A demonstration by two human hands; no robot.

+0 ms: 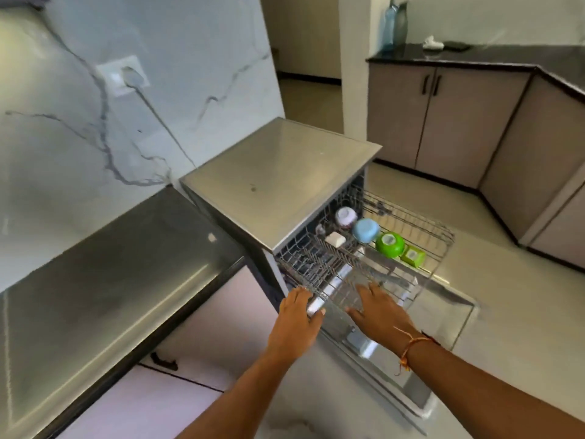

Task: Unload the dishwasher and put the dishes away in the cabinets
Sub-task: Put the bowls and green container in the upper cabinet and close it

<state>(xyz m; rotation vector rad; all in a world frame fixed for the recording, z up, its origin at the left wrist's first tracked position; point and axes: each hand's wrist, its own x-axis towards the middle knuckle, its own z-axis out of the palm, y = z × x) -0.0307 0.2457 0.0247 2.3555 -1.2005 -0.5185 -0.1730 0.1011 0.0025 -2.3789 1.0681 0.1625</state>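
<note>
The steel dishwasher (278,172) stands open, its door (421,372) folded down to the floor. Its upper wire rack (421,223) is pulled out over the door. In the rack sit a pale purple-white bowl (345,216), a light blue bowl (365,229), a green bowl (390,244), a small green square container (413,255) and a white rectangular piece (335,239). My left hand (297,318) rests at the rack's near left corner, fingers spread. My right hand (378,312) lies flat on the rack's near front edge, fingers apart. Neither hand holds a dish.
A dark glossy counter (110,280) with pale cabinet doors (202,337) runs along the left, under a marble wall. More cabinets (449,122) with a black countertop stand at the back right, carrying bottles (392,23). Light floor tiles (506,312) surround the door.
</note>
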